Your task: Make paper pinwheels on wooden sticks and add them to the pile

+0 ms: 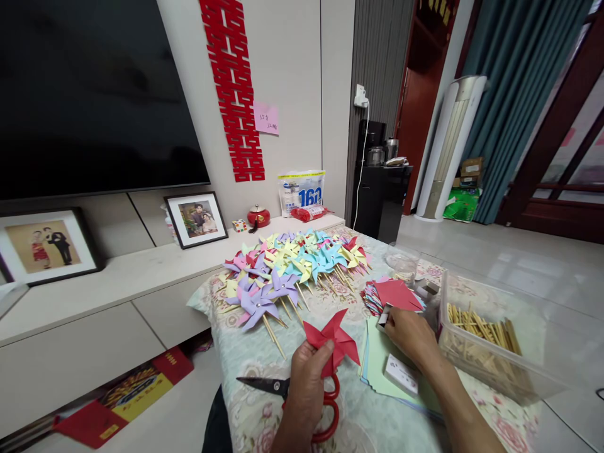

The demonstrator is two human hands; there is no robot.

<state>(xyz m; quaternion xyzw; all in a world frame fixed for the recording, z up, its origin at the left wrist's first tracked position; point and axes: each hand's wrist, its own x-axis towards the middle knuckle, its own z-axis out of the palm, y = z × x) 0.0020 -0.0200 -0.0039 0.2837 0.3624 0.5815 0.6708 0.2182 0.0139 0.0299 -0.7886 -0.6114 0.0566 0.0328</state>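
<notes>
My left hand [306, 384] pinches a red paper pinwheel [333, 340] at its centre, thumb on top. Beneath that wrist lies a pair of scissors [262, 383] with dark blades and red handles, partly hidden. My right hand [409, 333] has its fingers bent down at a small open box [383, 318]; the fingertips and anything between them are hidden. Under the right forearm, a small white box [401, 374] rests on a stack of pale green paper sheets [375, 355]. Red paper squares [399, 294] are piled just beyond the right hand.
Finished pinwheels on sticks [283, 286] cover the table's far side. To the right stands a clear plastic bin [495, 371] holding wooden sticks [486, 330]. A clear round container [402, 261] sits behind the paper. Along the wall runs a white cabinet [123, 272] with framed photos.
</notes>
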